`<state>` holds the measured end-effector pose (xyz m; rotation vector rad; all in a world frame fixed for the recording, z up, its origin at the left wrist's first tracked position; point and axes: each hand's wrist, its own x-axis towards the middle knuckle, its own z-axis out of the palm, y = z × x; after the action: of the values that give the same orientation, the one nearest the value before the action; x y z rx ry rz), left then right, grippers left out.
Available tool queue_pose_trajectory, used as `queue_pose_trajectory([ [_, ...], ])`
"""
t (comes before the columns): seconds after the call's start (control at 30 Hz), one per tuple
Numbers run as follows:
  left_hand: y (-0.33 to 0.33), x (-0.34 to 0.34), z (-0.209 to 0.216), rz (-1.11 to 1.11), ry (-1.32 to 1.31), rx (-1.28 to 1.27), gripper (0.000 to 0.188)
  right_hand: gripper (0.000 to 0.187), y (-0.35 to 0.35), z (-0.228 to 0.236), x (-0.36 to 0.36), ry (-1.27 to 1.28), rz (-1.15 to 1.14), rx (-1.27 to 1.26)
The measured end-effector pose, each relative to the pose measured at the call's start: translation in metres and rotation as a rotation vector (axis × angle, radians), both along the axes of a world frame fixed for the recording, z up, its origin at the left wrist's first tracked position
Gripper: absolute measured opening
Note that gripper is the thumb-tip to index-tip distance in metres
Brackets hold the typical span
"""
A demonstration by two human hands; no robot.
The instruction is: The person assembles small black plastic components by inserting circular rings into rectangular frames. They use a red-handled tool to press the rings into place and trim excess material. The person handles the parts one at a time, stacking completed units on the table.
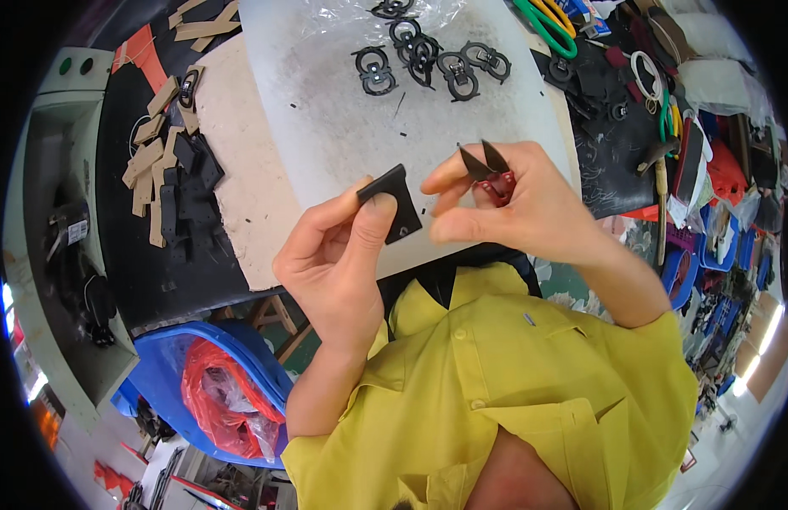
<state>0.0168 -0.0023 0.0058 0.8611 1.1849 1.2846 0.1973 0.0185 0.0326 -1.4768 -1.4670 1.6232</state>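
Between the thumb and fingers of my left hand (334, 255) is a flat black piece (402, 214), seemingly leather, with a thick folded top edge and a small mark near its lower corner. My right hand (543, 200) holds small snips (497, 185) with red handles, tucked against the palm. Their two dark blades point away from me and stand apart. The thumb and fingers of this hand are spread beside the black piece, not touching it. Both hands are raised over the near part of the pale work board (326, 136).
Several black metal-and-plastic fittings (458, 75) lie at the board's far side by clear plastic wrap (334, 15). On the left are tan strips (143, 166) and black pieces (185, 204). A blue bin (164, 374) with red bags stands below left. A hammer (660, 170) lies right.
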Motion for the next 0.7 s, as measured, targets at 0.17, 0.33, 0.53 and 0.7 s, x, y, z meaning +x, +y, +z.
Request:
queue_pose_trajectory([
  [0.17,-0.003,0.014,-0.006,0.098,-0.188,-0.007,0.019,0.020,-0.010,-0.004,-0.025,0.367,-0.273,-0.232],
  [0.33,-0.008,-0.003,0.003,-0.226,0.090,0.043,0.024,0.014,-0.012,-0.005,-0.010,0.002,-0.144,0.114],
  [0.53,0.000,-0.019,0.014,-0.357,0.050,-0.334,0.023,0.020,-0.008,0.000,0.000,-0.258,0.184,0.348],
  [0.7,0.006,-0.023,0.009,-0.201,0.021,-0.350,0.021,0.030,-0.017,-0.008,0.002,-0.485,0.098,0.953],
])
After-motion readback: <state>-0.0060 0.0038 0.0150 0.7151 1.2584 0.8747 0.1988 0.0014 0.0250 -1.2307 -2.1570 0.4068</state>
